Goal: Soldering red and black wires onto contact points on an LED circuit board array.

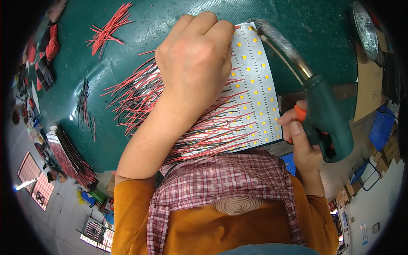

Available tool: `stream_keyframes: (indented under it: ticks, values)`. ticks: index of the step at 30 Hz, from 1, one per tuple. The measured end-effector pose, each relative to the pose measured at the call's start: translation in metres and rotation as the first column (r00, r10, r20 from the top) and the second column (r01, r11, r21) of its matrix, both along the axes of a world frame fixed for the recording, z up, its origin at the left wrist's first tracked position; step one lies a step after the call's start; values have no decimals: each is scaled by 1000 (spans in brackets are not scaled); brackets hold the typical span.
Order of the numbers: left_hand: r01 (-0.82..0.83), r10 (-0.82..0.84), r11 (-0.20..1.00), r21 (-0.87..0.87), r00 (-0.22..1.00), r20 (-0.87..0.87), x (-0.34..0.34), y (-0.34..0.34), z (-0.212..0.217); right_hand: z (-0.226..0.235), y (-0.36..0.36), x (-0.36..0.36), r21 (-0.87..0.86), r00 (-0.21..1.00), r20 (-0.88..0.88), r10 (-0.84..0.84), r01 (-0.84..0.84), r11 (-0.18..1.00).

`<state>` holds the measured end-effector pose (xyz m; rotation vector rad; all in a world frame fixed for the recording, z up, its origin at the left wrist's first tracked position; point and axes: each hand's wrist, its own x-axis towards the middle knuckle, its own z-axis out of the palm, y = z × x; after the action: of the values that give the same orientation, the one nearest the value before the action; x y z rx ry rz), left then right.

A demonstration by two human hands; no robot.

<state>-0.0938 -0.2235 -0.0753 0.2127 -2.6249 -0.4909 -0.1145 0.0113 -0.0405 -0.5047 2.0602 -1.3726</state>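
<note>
A white LED board (256, 80) with rows of yellow chips lies on the green table in front of me. Many red and black wires (208, 135) run from its left part and fan out leftward. My left hand (193, 59) is closed over the board's far left part, pinching a red wire (237, 27) whose end shows past the fingers at the far edge. In my right hand (302, 138) is a green soldering gun (329, 112) with an orange trigger, gripped by its handle. Its metal tip reaches the board's far edge, near the wire end. Whether tip and wire touch is too small to tell.
Loose red wires (111, 29) lie at the far left, with black and red wires (84, 102) nearer. A stack of wired boards (72, 157) sits at the left edge, past which are wire bundles (52, 42). A metal dish (366, 32) stands far right above cardboard (369, 87).
</note>
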Motion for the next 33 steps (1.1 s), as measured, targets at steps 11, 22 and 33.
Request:
stream_keyframes:
  ticks: [11, 22, 33]
  values:
    - [25, -24, 999, 24, 998, -51, 1, -1, -6, 5, 1, 1, -23, 998, 56, -12, 13, 1000]
    - [51, -54, 998, -48, 996, -66, 3, 2, -4, 9, 5, 6, -40, 987, 141, -74, 80, 996]
    - [69, -66, 997, 32, 994, -84, 5, 7, -1, 11, 12, 8, -1, 987, 154, -49, 49, 999]
